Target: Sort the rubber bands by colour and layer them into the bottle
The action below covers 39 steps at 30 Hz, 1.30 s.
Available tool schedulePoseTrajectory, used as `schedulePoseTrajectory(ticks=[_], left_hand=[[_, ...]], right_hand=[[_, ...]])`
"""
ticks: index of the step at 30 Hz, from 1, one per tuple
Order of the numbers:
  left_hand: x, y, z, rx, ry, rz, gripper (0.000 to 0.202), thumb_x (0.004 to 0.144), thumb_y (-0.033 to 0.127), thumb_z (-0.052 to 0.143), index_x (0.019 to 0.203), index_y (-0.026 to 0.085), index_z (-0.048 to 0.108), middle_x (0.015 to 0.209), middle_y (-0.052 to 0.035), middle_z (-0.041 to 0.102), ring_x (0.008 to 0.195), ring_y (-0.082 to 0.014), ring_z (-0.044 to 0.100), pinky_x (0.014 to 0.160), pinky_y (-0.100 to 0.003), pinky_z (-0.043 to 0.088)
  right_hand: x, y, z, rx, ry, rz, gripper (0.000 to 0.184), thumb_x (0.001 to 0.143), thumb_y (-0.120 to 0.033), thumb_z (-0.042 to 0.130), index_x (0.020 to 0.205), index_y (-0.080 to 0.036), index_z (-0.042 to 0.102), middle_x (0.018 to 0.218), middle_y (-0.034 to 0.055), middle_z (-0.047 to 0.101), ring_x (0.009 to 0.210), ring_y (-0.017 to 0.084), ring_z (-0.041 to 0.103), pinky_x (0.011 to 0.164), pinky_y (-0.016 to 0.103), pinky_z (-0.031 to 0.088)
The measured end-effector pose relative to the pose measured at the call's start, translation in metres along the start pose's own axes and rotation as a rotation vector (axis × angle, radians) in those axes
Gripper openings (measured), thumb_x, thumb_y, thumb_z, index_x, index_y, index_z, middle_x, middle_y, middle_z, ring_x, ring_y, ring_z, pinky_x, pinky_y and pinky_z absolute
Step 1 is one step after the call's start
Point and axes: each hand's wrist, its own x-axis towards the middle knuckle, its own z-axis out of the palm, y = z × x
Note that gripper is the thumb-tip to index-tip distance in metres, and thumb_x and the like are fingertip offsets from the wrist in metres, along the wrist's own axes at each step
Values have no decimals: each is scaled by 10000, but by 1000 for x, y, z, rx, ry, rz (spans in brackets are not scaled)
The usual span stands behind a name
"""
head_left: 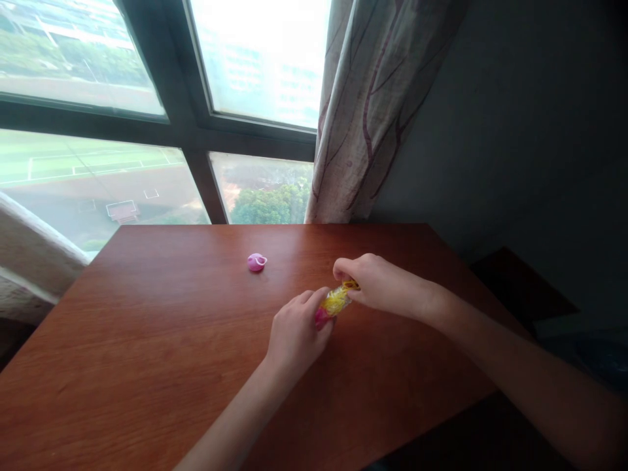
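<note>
A small clear container (336, 301) with a pink end holds yellow strands that look like rubber bands. My left hand (297, 327) is wrapped round its pink end, tilting the container up to the right. At its upper end, the fingers of my right hand (371, 278) are closed on the yellow bands (350, 285) at the mouth; how many they grip is hidden. Farther back on the table lies a pink cap (256, 262) with a white loop, apart from both hands.
The brown wooden table (147, 353) reaches back to a window (265, 78) with a dark frame. A patterned curtain (363, 111) hangs at the back right. Beyond the table's right edge is a dark wall (515, 131).
</note>
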Motion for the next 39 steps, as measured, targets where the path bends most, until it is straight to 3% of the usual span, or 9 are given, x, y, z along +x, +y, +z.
schedulePoseTrajectory(ticks=[7,14,25,33,39], left_hand=[[0,0,2,-128,4,-41,366,815,249,603,1179,277,579,1071,-21,690,951,-211,645,759,-272,454],[1,-1,4,-236,14,-95,369,786,261,641,1154,268,609,1031,-8,699,902,-196,639,756,-265,463],[-1,-1,4,-244,23,-87,363,791,254,642,1152,270,615,1016,-15,704,894,-197,643,753,-265,466],[0,-2,3,-255,36,-85,370,788,249,644,1157,263,613,1041,-16,706,911,-195,647,769,-264,471],[-1,-1,4,-238,37,-81,350,793,252,635,1143,261,616,1030,-18,706,898,-192,646,761,-260,466]], right_hand=[[6,5,-4,56,-6,-70,120,738,-69,657,779,-170,708,837,26,706,768,146,632,674,216,412],[3,7,-4,67,53,-31,132,759,-133,688,882,-180,704,805,4,698,706,129,613,621,209,396],[5,-3,-15,-13,-33,-74,169,772,-87,633,873,-181,731,850,29,724,797,164,647,706,227,435],[3,0,-8,66,26,-2,111,789,-135,646,871,-188,697,781,6,693,672,125,614,590,200,405],[5,-6,-12,8,16,-35,130,770,-110,664,854,-178,736,849,35,722,805,164,648,723,229,445]])
